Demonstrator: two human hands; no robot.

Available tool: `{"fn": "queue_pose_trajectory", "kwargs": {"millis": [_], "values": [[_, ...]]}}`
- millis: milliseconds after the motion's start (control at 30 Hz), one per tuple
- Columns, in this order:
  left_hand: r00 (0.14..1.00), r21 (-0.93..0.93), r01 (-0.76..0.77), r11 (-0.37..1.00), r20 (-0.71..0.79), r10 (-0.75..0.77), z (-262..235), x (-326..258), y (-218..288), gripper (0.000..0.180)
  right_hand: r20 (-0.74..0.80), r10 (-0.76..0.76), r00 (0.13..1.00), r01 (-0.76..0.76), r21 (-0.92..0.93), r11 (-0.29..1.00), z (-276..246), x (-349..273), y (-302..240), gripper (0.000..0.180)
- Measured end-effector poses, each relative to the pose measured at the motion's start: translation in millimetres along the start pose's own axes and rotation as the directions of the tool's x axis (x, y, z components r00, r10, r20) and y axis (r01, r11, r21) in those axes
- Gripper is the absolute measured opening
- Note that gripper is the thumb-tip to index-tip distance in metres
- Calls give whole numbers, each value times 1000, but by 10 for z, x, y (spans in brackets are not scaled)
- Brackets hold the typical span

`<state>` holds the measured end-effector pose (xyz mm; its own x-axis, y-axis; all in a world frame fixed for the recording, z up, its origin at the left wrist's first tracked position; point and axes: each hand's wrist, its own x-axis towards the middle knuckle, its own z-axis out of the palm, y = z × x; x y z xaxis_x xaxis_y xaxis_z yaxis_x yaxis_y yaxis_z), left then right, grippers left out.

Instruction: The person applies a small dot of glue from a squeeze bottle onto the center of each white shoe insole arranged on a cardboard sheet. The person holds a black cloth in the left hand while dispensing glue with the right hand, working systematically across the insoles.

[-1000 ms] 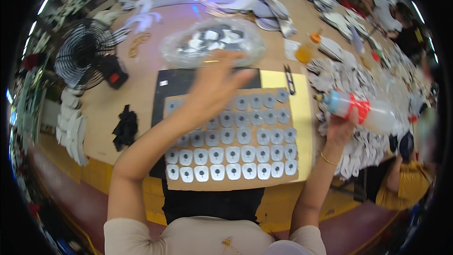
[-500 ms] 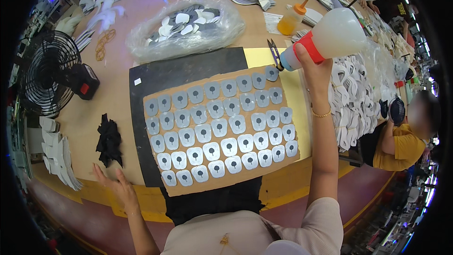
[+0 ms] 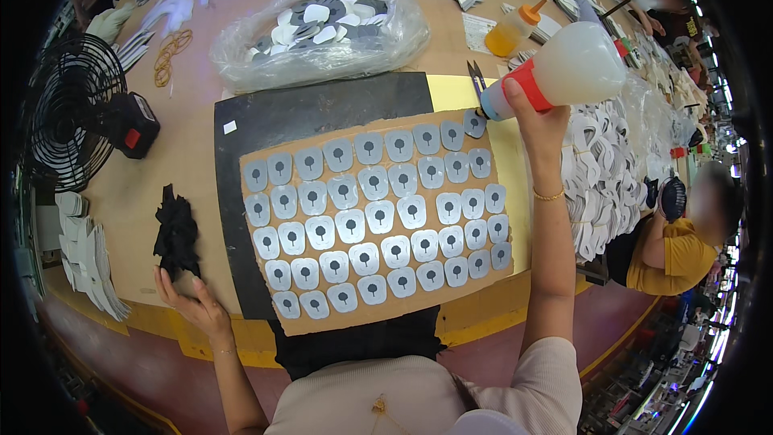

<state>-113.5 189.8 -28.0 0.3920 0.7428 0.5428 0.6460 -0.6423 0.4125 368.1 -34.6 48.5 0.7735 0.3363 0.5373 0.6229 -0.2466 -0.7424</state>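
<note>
Glue bottle (image 3: pixel 568 71), whitish with a red collar, tilted nozzle-down over the far right corner of the cardboard sheet (image 3: pixel 378 217), right hand (image 3: pixel 538 117) clenched round its neck. Nozzle sits just at a grey padded piece (image 3: pixel 474 123) in the top row. Sheet lies on a black mat (image 3: pixel 322 105) near the table's front edge. Left hand (image 3: pixel 192 304) released, fingers touching a black cloth (image 3: pixel 176 234) by the front left edge. Fan (image 3: pixel 80 113) at left edge; plastic bag of pieces (image 3: pixel 322 28) further back.

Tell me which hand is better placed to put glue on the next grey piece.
The right hand: it holds the glue bottle, nozzle at the top-right grey piece. The left hand rests at the table edge near the black cloth.
</note>
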Motion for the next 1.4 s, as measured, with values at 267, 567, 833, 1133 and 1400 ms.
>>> {"fn": "queue_pose_trajectory", "kwargs": {"millis": [267, 567, 833, 1133, 1400], "values": [[1000, -2, 20, 1000, 4, -20, 9, 20, 48, 51, -191, 25, 981, 64, 448, 892, -39, -19, -34, 51], [1000, -1, 17, 1000, -3, -17, 14, 19, 35, 51, -226, -57, 972, 192, 636, 747, -47, 5, -268, 52], [1000, 1, 12, 1000, -10, -12, 13, 20, 48, 50, -33, 117, 993, -108, 210, 972, -112, -53, -258, 49], [1000, -1, 25, 1000, -5, -25, 23, 21, 45, 50, 11, 103, 995, -104, 153, 983, 54, -38, -79, 51], [1000, -13, 3, 1000, -11, -3, 31, 26, 31, 50, -11, 138, 990, -126, 333, 935, 18, -64, 133, 53]]}}
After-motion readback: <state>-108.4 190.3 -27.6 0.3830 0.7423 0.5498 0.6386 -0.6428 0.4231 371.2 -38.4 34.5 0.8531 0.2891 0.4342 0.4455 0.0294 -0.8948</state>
